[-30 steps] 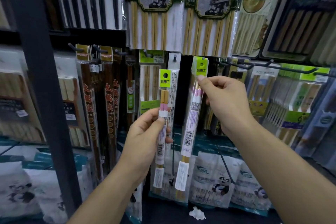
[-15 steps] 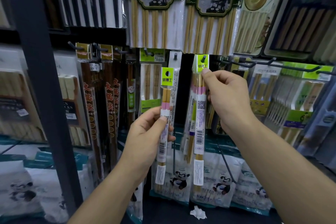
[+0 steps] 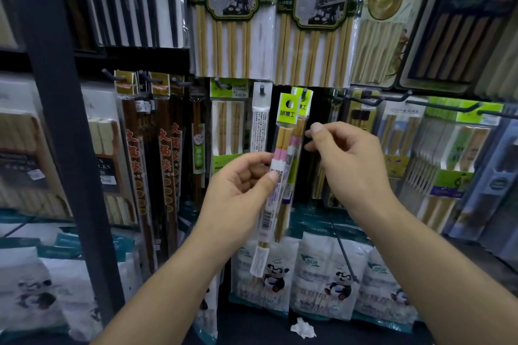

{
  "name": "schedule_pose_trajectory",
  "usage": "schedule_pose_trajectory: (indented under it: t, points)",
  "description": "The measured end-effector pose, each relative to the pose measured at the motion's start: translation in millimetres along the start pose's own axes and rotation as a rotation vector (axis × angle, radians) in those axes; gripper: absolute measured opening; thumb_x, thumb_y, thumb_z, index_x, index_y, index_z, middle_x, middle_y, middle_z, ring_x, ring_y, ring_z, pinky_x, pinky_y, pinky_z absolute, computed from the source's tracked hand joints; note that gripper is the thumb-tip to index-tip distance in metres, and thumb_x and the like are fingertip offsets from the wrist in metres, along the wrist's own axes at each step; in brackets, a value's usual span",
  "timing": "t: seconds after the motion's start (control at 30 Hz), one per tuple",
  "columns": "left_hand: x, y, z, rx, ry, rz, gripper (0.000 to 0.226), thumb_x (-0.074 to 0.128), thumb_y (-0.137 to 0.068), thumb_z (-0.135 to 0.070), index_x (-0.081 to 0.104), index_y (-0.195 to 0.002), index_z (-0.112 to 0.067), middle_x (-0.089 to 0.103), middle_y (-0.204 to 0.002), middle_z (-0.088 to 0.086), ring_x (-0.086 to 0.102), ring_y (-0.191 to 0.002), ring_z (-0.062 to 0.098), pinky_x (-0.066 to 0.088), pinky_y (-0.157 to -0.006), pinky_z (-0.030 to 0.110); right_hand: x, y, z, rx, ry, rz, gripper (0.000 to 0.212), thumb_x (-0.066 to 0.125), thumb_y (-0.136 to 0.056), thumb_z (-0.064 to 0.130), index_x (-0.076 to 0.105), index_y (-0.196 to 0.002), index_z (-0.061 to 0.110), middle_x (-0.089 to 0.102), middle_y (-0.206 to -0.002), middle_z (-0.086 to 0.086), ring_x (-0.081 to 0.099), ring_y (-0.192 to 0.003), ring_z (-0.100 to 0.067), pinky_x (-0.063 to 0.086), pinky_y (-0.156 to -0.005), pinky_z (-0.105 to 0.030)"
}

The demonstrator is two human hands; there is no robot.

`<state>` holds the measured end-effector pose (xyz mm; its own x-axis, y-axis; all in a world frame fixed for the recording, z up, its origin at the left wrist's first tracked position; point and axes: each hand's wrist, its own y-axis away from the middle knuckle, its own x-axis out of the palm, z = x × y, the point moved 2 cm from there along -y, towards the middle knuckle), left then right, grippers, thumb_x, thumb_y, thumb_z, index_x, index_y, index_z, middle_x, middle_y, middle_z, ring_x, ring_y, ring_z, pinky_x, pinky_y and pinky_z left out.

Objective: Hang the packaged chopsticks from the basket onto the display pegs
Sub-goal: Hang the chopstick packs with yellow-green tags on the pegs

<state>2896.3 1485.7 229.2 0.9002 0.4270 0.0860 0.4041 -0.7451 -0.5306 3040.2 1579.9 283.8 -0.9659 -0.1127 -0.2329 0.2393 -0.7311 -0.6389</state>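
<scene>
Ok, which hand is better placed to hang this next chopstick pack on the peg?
Left. The left hand grips the loose pack, its hang hole raised close to the peg that carries a hung pack. The right hand is empty beside it, so it would likely need a handover first.

Person, seen from head camera: left hand point(image 3: 238, 193) and right hand point(image 3: 350, 165), both bare. Thumbnail point(image 3: 273, 175) on left hand short, trimmed, pale. Index fingernail point(image 3: 316, 127) on right hand short, rounded. Left forearm point(image 3: 168, 288) bare from wrist to bottom frame edge. Right forearm point(image 3: 437, 274) bare from wrist to lower right corner. Upper arms out of frame.
</scene>
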Motion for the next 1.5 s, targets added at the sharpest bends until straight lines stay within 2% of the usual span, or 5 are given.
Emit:
schedule_pose_trajectory:
  t: [0.37, 0.83, 1.07, 1.23, 1.5]
  points:
    - [23.9, -25.9, -17.4, -0.030, -0.082, 0.015, 0.021, 0.069, -0.095, -0.004, 0.072, -0.109, -0.019, 0.069, -0.104, 0.025, 0.063, -0.081, 0.011, 0.057, -0.076, 0.023, 6.0, -24.6, 14.8, 0.033, -0.084, -0.012, 0.033, 0.063, -0.098, 0.035, 0.072, -0.071, 0.018, 0.068, -0.068, -0.002, 0.053, -0.054, 0.000, 0.046, -0.063, -0.025]
    - [22.8, -31.3, -4.5, -0.042, -0.126, 0.034, 0.022, 0.071, -0.095, -0.007, 0.070, -0.106, -0.026, 0.069, -0.091, 0.008, 0.066, -0.077, 0.012, 0.060, -0.073, 0.027, 12.1, -36.1, 3.7, 0.047, -0.046, -0.041, 0.045, 0.062, -0.098, 0.039, 0.066, -0.063, 0.010, 0.063, -0.069, -0.017, 0.051, -0.054, -0.011, 0.049, -0.062, -0.033]
    - [16.8, -25.4, -11.2, 0.248, -0.884, -0.024, 0.020, 0.053, -0.101, -0.042, 0.065, -0.109, -0.029, 0.060, -0.094, -0.015, 0.059, -0.083, 0.004, 0.056, -0.073, 0.034, 1.8, -22.7, -13.8, -0.008, 0.152, -0.033, 0.040, 0.061, -0.095, 0.051, 0.067, -0.067, 0.024, 0.063, -0.062, 0.009, 0.054, -0.055, -0.001, 0.040, -0.056, -0.023]
    - [34.1, -35.6, -8.6, 0.194, -0.542, -0.006, 0.032, 0.043, -0.102, -0.045, 0.057, -0.128, -0.032, 0.060, -0.104, -0.028, 0.059, -0.103, -0.006, 0.054, -0.092, 0.030, 8.3, -17.3, -26.2, -0.026, 0.080, -0.001, 0.014, 0.058, -0.100, 0.043, 0.066, -0.100, 0.032, 0.067, -0.091, 0.019, 0.061, -0.084, 0.005, 0.050, -0.073, -0.019]
    - [62.0, -59.2, 41.8, -0.157, -0.005, 0.020, 0.076, 0.042, -0.094, -0.065, 0.018, -0.162, -0.041, 0.032, -0.163, -0.016, 0.033, -0.137, -0.005, 0.028, -0.108, 0.020, 47.5, -9.6, -61.4, 0.212, -0.337, 0.306, 0.075, 0.030, -0.091, 0.068, 0.018, -0.160, 0.041, 0.027, -0.162, 0.021, 0.028, -0.144, 0.006, 0.023, -0.119, -0.024]
